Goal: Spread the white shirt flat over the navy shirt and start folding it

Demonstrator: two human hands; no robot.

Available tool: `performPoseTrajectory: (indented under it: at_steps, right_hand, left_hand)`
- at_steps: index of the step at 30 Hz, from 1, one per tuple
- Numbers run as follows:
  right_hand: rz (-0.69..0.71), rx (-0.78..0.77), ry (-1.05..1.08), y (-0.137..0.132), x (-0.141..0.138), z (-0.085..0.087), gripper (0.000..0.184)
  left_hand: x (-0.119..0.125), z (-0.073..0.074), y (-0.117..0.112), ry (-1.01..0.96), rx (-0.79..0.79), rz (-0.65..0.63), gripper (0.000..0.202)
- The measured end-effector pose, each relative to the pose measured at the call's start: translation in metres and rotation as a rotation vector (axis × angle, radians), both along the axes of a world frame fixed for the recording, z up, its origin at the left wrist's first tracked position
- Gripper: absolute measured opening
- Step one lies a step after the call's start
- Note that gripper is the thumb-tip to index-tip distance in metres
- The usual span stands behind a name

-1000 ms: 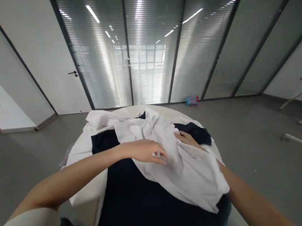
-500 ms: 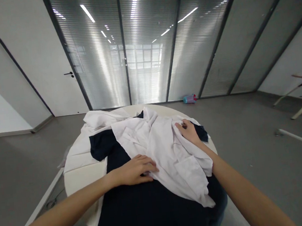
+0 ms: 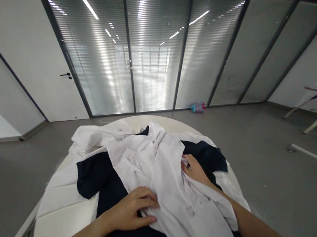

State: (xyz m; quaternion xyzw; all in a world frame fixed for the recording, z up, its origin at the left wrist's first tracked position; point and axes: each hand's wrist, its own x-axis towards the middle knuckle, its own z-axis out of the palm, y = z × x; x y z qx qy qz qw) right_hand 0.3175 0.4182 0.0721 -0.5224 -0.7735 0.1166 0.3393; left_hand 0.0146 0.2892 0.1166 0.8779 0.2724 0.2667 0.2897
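Note:
A crumpled white shirt (image 3: 164,174) lies over a dark navy garment (image 3: 102,177) on a round white table (image 3: 62,226). My left hand (image 3: 131,212) rests on the navy cloth and pinches the white shirt's left edge between thumb and fingers. My right hand (image 3: 193,169) grips a fold of the same white shirt near its right side, with part of the cloth draped over my right forearm. More white fabric (image 3: 92,135) is bunched at the table's far left.
A grey floor surrounds the table. Glass partitions with blinds stand behind, with a door at the left. A small blue and pink bottle (image 3: 197,107) lies on the floor by the glass. Table legs (image 3: 314,117) show at the far right.
Both hands have drawn back toward me with the white shirt. My left hand went from on top of the shirt to gripping its left edge. The view tilted slightly down and left.

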Motion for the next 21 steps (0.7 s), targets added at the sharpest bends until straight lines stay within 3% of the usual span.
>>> performPoseTrajectory:
  at_steps: [13, 21]
  right_hand:
    - [0.003, -0.030, 0.033, -0.002, 0.004, 0.001, 0.022]
    - [-0.036, -0.044, 0.128, -0.010, 0.001, 0.016, 0.024]
  left_hand:
    - [0.001, 0.000, -0.012, -0.013, 0.077, 0.121, 0.023]
    - [0.000, 0.002, -0.015, 0.039, 0.182, 0.111, 0.048]
